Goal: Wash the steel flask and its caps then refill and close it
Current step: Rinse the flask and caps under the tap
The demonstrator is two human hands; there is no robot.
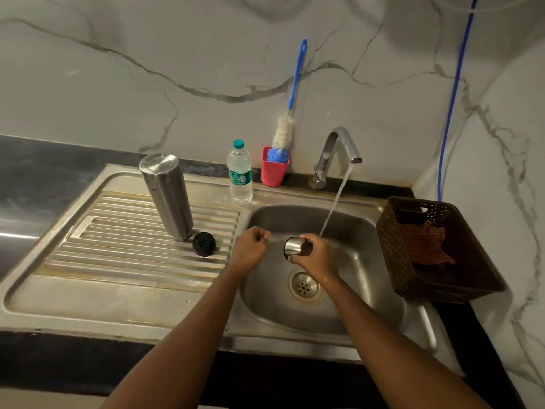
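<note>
Kitchen sink seen from above. On the ribbed steel drainboard (118, 261) of the bench, at left, the cylindrical brushed-steel flask (166, 196) stands mouth down and slightly tilted. The round black ridged cap (204, 244) lies just beside its lower end, well apart from both hands. Behind, along the wall, stand a clear plastic water bottle with a green cap (239, 175) and a red plastic cup (274, 169). The cup holds a blue-handled bottle brush with white and blue bristles (284, 131). Over the left edge of the steel sink basin (354, 261), the left grip (249, 247) has its fingers curled inward; nothing is seen in it. It is near the small polished steel cup-shaped cap (293, 246) but apart from it. The right grip (317, 255) holds this cap above the basin, fingers and thumb wrapped round it. The cap lies on its side, its closed end toward the left grip. A dark patch shows between cap and fingers; what it is cannot be told. The angled chrome tap (336, 152) runs, and its stream of water (334, 202) meets the right grip at the knuckles. At right, a brown perforated plastic basket (392, 246) holds a crumpled red checked cloth (424, 246).
</note>
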